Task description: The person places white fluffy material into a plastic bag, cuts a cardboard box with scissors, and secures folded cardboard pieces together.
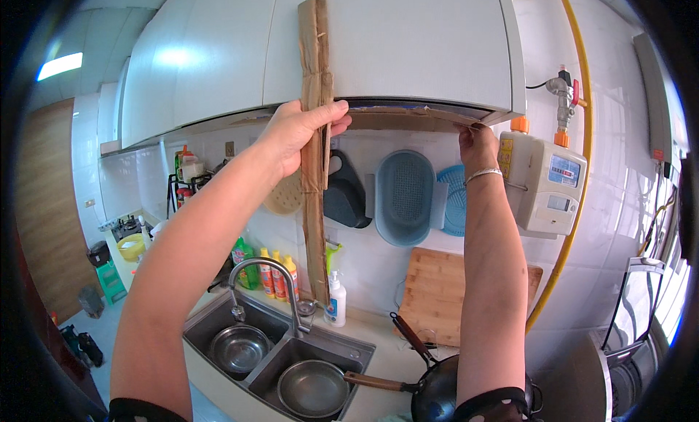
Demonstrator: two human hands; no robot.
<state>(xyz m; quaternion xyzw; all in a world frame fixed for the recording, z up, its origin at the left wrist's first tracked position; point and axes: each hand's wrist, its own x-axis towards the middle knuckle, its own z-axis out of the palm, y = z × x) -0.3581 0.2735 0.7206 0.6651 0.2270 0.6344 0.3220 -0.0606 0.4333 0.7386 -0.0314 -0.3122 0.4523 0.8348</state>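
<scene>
My left hand (306,134) is closed around a long, folded strip of brown cardboard (314,218). The strip stands nearly upright, its top in front of the white wall cabinet (393,43) and its lower end down near the sink tap. Raised to the cabinet's underside at the right, my right hand (478,149) has its fingers bent and pinched at the edge of a brown cardboard sheet (400,122) that runs along beneath the cabinet. The fingertips are partly hidden there.
Below are a double sink (251,382) with metal pans, a curved tap (295,298), several bottles (280,273) and a black wok (437,393). A blue basket (403,196) hangs on the wall. A gas meter (542,178) and yellow pipe (580,131) stand right of my right hand.
</scene>
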